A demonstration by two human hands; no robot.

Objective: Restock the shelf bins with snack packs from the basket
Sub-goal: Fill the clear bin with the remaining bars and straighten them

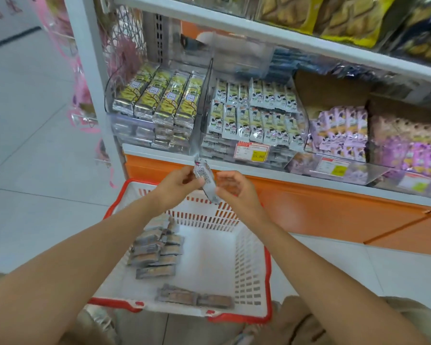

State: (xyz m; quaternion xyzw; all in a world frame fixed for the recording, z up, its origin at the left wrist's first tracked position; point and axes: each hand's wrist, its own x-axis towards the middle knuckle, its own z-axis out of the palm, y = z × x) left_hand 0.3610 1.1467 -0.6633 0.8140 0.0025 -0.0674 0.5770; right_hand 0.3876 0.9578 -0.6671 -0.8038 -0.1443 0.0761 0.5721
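Left hand (176, 186) grips snack pack (204, 176); right hand (235, 191) at its lower end, grip unclear.

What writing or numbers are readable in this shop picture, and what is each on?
"15.80": on the price tag on the front of the clear bin of white packs.
The second price tag, below the purple packs: blurred.
Print on the snack pack in the left hand: too small to read.
The red characters, top left: cut off, unreadable.
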